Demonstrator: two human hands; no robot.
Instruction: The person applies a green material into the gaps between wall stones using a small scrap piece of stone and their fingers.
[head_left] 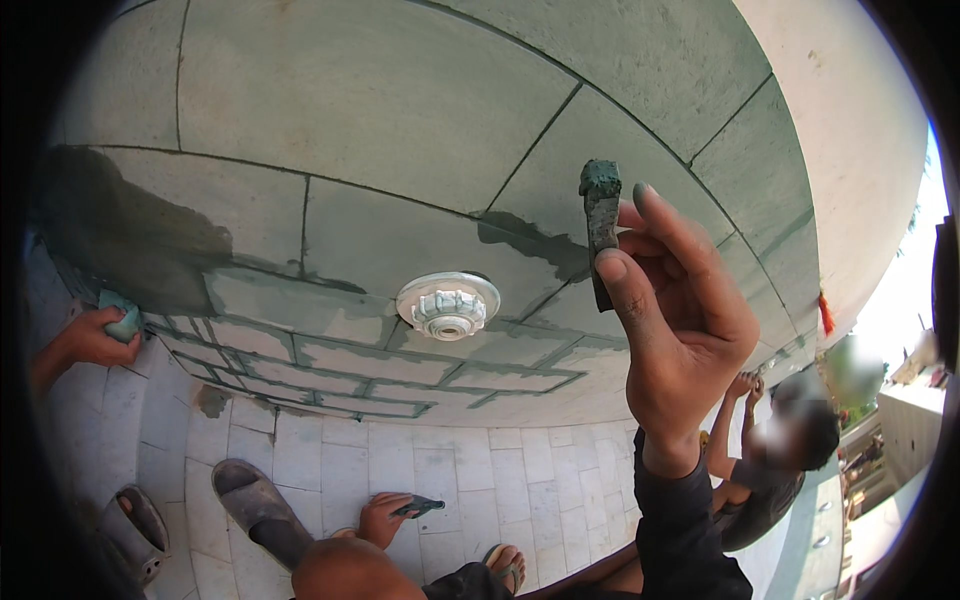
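Note:
My right hand [690, 310] is raised in front of the curved tiled wall [380, 90]. Its thumb and fingers pinch a narrow dark strip [602, 215], held upright, with a lump of green-grey paste on the top end. Low beside my bent knee [350, 572], my left hand [380, 520] grips a small dark flat piece [420, 506] with a greenish tint; its exact kind is unclear. Dark green paste lines the tile joints, and wet-looking smears cover several tiles.
A white ornate round fitting [448, 306] juts from the wall. At the left edge another person's hand [100, 335] holds a green sponge-like pad [122, 313]. A person [775, 450] crouches at the right. Grey sandals [262, 512] are on the pale tiled floor [480, 470].

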